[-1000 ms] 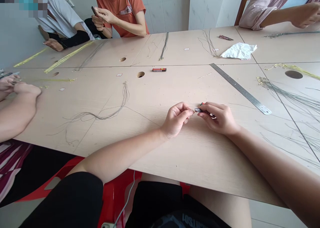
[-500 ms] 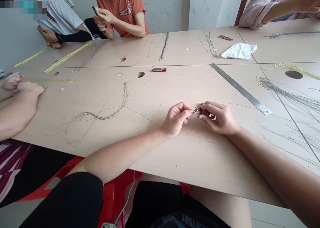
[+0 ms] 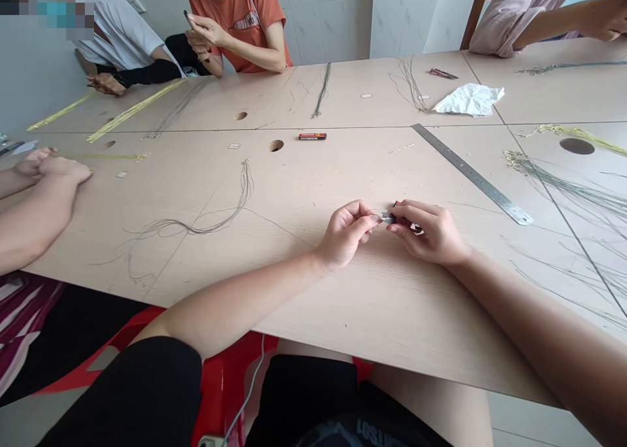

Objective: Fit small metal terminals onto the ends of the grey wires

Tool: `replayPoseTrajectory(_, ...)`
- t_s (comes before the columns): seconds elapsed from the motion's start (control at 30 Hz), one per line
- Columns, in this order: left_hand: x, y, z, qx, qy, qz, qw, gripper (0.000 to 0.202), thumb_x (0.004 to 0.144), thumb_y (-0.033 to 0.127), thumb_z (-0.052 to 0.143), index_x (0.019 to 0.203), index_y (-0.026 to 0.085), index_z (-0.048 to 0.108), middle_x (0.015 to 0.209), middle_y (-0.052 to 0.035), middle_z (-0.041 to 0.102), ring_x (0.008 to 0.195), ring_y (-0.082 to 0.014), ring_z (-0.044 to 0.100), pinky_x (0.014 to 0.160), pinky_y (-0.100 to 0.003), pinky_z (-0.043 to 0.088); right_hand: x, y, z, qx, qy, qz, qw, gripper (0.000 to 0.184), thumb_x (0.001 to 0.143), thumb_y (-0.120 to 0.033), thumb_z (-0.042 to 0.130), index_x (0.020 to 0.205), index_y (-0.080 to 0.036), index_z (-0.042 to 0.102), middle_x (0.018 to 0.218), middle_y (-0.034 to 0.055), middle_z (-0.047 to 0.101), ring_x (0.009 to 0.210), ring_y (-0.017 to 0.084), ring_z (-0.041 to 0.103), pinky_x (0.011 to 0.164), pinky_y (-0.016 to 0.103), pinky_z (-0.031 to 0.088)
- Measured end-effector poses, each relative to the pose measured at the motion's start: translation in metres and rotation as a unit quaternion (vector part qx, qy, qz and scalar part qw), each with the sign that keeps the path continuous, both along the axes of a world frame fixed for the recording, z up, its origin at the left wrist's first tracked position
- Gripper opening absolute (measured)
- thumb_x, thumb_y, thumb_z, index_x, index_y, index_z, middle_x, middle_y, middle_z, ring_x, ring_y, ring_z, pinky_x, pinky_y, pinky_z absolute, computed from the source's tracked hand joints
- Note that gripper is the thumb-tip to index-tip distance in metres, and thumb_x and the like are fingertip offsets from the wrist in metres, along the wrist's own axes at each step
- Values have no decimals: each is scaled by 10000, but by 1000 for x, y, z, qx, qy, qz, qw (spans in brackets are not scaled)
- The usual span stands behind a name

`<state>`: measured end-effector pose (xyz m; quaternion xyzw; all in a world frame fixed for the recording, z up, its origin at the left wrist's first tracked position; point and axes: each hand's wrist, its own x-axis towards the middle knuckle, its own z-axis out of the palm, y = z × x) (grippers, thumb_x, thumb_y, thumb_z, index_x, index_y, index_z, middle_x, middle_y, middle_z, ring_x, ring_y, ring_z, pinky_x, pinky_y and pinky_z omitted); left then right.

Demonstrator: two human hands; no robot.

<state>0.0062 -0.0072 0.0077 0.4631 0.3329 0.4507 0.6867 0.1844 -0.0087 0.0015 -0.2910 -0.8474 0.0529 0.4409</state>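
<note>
Cords (image 3: 197, 232) curve across the table (image 3: 401, 316), likely light, limp and best held near one end. The left hand (image 3: 345, 234) pinches a thin piece (image 3: 380, 215) (too small to identify) at the tip of a small tool (image 3: 388, 217), clasped in the right hand (image 3: 431, 231).

The right hand (image 3: 431, 231) hides most of its tool (image 3: 389, 217), perhaps clippers; what the left hand (image 3: 345, 235) pinches is too small to tell. Grey strands (image 3: 563, 178) leave at right.

Pale wooden tabletop (image 3: 343, 310) lies open at near centre; a long grey metal ruler (image 3: 470, 174) obstructs the right, thin dark-grey strands (image 3: 196, 231) the left.
</note>
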Motion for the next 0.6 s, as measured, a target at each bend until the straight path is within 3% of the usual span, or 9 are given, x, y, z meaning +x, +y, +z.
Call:
replayPoseTrajectory(0.4,0,0,1,1,1,3,1000,235,671,288,690,630,164,495,561,55,451,486,-34,320,432,-175,232,-1,0,-1,13,15,-12,1000,70,912,-195,537,850,-177,564,660,11,570,508,93,466,473,217,378)
replayPoseTrajectory(0.6,1,1,1,1,-7,15,1000,235,666,278,689,630,163,488,572,55,452,492,-33,322,429,-166,236,0,-2,1,-16,32,-48,998,103,920,-214,524,833,-177,567,651,10,571,493,85,438,455,216,348)
